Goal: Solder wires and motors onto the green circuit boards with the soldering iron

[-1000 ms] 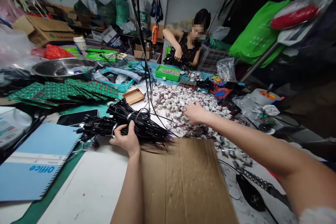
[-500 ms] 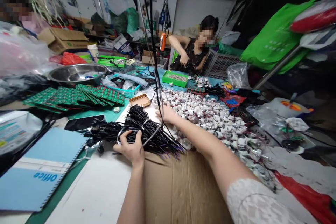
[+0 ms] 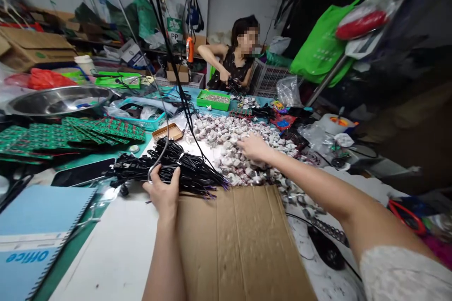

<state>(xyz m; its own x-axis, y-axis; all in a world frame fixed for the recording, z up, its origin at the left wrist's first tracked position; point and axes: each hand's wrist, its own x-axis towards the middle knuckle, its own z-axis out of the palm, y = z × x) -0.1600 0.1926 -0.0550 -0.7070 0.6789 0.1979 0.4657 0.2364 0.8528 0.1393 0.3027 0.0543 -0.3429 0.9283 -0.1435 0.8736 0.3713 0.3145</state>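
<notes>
A thick bundle of black cables lies on white paper, with purple tips toward the cardboard. My left hand is at its near side, thumb and fingers curved round some of the cables. A grey cord runs down from above to the same fingers. Over to the right, my right hand is low over a heap of small white parts. Its fingers stretch left among the parts, somewhat blurred, and nothing shows in them. Its lower fingers are partly hidden.
Brown cardboard lies before me. At the left are a blue notebook, a phone, green circuit boards and a steel bowl. Black cords hang overhead. A co-worker sits across the table, behind a green tray.
My right hand has moved right, from beside the cable bundle to over the white parts. My left hand stays at the bundle. The camera view has turned right.
</notes>
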